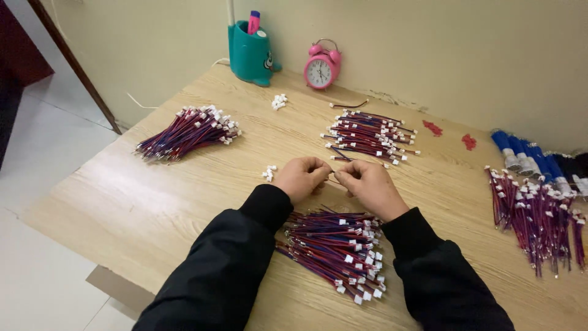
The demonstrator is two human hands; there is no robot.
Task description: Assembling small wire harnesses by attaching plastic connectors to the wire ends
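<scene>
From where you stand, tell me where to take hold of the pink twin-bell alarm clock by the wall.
Probably best: pinch the arched top handle of the pink twin-bell alarm clock from above. It stands upright against the wall, so the handle is open while its back is blocked.

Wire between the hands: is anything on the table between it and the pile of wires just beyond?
Nothing visible. The wire is pinched by both hands, left hand and right hand; bare table lies before the pile.

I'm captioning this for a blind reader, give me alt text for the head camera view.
Two hands, left hand and right hand, pinch a thin wire between them over a wooden table. Bundles of red-and-blue wires lie around them, with a pink alarm clock by the wall.
</scene>
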